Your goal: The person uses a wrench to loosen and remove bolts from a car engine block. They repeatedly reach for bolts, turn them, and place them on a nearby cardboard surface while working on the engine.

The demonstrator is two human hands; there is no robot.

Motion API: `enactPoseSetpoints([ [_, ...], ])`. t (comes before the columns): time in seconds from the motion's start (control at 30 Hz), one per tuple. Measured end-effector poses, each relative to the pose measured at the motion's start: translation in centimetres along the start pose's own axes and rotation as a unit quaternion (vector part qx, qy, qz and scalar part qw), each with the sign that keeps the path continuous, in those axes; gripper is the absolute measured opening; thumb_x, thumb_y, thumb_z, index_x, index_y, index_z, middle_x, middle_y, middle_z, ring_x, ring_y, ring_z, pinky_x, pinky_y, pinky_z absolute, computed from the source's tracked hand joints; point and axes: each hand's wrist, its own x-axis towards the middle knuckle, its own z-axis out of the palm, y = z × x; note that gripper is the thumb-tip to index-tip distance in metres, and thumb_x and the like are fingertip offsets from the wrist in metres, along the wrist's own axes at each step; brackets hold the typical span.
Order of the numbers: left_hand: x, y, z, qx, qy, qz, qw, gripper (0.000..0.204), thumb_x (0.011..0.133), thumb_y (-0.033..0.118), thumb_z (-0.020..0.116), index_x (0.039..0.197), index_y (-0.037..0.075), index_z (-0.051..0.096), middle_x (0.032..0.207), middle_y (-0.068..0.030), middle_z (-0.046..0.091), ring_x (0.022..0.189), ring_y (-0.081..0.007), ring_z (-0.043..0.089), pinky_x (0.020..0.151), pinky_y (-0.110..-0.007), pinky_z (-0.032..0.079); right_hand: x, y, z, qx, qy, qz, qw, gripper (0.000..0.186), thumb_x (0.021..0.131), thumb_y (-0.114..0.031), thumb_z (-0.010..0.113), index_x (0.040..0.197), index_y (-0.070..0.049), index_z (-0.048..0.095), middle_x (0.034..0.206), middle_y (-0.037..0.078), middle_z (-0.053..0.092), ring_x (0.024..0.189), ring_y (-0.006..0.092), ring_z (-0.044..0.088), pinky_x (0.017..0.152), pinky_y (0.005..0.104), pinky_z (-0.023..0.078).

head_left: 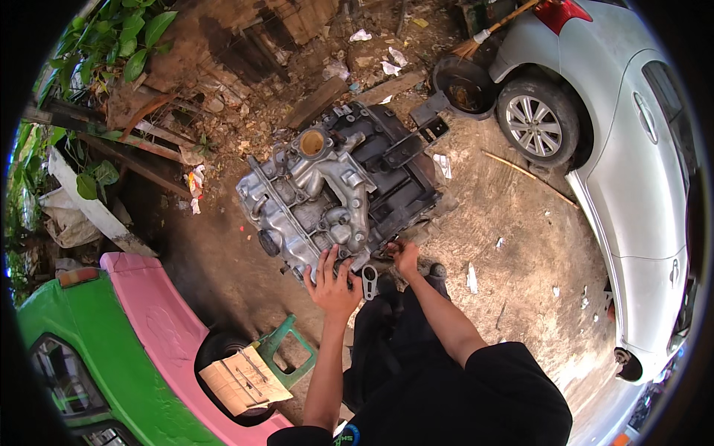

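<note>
A car engine of grey metal and dark parts rests on the ground in front of me. A round open port tops its silver intake manifold. My left hand lies on the engine's near edge, its fingers spread on the metal. Just right of it is a small flat metal bracket with rounded ends and a hole. At the engine's near right corner my right hand has its fingers curled against the dark side. What those fingers grip is too small to make out.
A silver car stands at the right, a green and pink vehicle at the lower left. Beside that are a green plastic stool and cardboard. A black tub, a stick, planks and litter lie around.
</note>
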Motion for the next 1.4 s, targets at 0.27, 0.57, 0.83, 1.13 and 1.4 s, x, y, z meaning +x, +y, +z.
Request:
enactPoseSetpoints([
  [0.27,0.0,0.0,0.1,0.001,0.012,0.004,1.000,0.025,0.077,0.017,0.062,0.099,0.022,0.073,0.138,0.0004,0.067,0.130,-0.0226,0.061,0.116,-0.050,0.032,-1.5,1.4,-0.4,0.276,0.079,0.099,0.953,0.019,0.107,-0.014,0.059,0.110,0.004,0.066,0.085,0.008,0.065,0.074,0.0198,0.066,0.062,0.0369,0.055],
  [0.57,0.0,0.0,0.1,0.004,0.012,0.005,1.000,0.024,0.078,0.017,0.062,0.098,0.022,0.073,0.138,0.0007,0.067,0.130,-0.0222,0.061,0.116,-0.050,0.033,0.2,-1.5,-1.5,0.425,-0.025,0.217,0.879,0.025,0.108,-0.030,0.060,0.111,-0.006,0.065,0.071,-0.005,0.044,0.057,0.0102,0.037,0.058,0.0347,0.042],
  [0.83,0.0,0.0,0.1,0.004,0.007,0.002,1.000,0.024,0.078,0.017,0.062,0.098,0.021,0.073,0.139,0.0004,0.067,0.131,-0.0223,0.060,0.116,-0.051,0.032,1.1,-1.2,-0.4,0.288,0.041,0.133,0.948,0.019,0.106,-0.022,0.065,0.109,-0.005,0.059,0.083,0.003,0.061,0.064,0.0129,0.049,0.061,0.0348,0.045],
  [1.13,0.1,0.1,0.2,0.003,0.010,0.001,1.000,0.024,0.077,0.018,0.062,0.098,0.021,0.073,0.139,0.0004,0.067,0.132,-0.0223,0.060,0.117,-0.051,0.032,1.0,-0.7,0.1,0.226,0.073,0.038,0.971,0.015,0.103,-0.013,0.068,0.104,-0.001,0.060,0.091,0.008,0.067,0.082,0.0163,0.060,0.069,0.0370,0.046],
  [1.4,0.0,0.1,0.0,0.005,0.001,-0.005,1.000,0.024,0.078,0.018,0.062,0.098,0.022,0.073,0.139,0.0015,0.066,0.132,-0.0220,0.060,0.117,-0.050,0.032,-0.3,-1.4,1.3,0.133,0.164,-0.029,0.977,0.016,0.104,-0.014,0.067,0.105,0.001,0.063,0.088,0.010,0.070,0.073,0.0164,0.058,0.069,0.0353,0.047],
])
